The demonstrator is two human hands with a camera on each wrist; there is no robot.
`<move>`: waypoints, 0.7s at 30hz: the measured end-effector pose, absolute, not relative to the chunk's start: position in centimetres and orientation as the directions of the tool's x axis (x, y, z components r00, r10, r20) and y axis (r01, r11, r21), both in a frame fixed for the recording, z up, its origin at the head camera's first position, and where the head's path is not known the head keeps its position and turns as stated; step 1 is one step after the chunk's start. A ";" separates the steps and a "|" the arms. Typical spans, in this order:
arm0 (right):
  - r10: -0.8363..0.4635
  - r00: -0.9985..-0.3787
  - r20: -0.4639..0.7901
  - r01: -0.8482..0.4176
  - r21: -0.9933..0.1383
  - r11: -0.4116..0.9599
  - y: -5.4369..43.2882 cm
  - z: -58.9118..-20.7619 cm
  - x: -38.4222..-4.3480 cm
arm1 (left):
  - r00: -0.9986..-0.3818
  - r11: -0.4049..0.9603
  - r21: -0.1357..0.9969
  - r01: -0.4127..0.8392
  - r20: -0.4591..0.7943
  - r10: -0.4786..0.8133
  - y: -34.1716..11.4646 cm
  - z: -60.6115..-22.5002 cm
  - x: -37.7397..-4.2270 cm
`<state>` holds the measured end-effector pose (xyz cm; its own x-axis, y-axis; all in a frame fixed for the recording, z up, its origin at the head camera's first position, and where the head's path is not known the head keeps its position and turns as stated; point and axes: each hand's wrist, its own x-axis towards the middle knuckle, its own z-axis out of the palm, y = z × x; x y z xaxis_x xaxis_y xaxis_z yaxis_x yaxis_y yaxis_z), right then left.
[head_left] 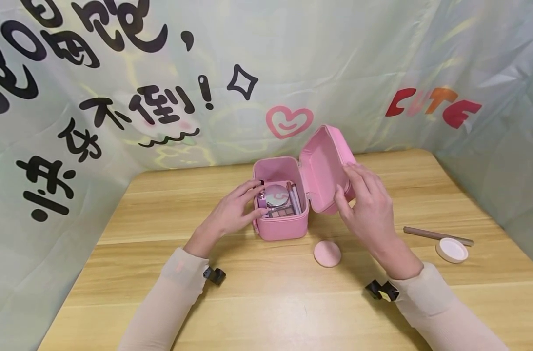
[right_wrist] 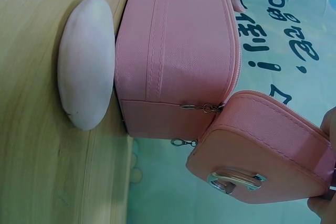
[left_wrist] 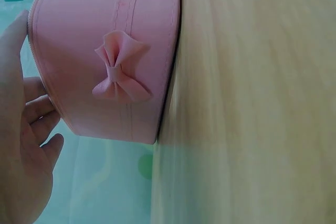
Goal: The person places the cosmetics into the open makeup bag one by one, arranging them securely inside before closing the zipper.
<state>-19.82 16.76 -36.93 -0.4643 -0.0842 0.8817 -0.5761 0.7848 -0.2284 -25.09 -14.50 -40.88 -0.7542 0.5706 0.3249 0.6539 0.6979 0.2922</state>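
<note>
A pink makeup case [head_left: 284, 229] stands on the table with its lid [head_left: 323, 168] swung out to the right. My left hand [head_left: 233, 209] rests at the case's left rim, thumb and fingers spread and reaching over the edge. My right hand [head_left: 369, 207] holds the lid's free edge between thumb and fingers. Inside the case are a round compact [head_left: 277, 195], an eyeshadow palette [head_left: 281, 211], slim makeup tubes [head_left: 294, 197] and a small purple item [head_left: 261, 199] beside my left fingers. A pink bow [left_wrist: 114, 72] decorates the side in the left wrist view.
A round pink puff [head_left: 327, 253] lies in front of the case. To the right, a brown pencil-like stick [head_left: 428, 235] lies beside a round white lid or dish [head_left: 452, 250]. A printed cloth [head_left: 345, 73] hangs behind the wooden table [head_left: 266, 302].
</note>
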 end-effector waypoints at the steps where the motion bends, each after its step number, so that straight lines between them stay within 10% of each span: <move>1: -0.085 -0.467 0.880 -0.575 -0.230 0.785 16.7 -36.9 -19.8 | -0.755 0.698 0.293 0.653 0.324 0.570 -14.6 -41.0 -25.1; 21: -0.111 -0.582 0.805 -0.487 -0.236 0.841 18.3 -36.2 -18.8 | -0.788 0.703 0.357 0.615 0.262 0.557 -15.0 -40.9 -24.8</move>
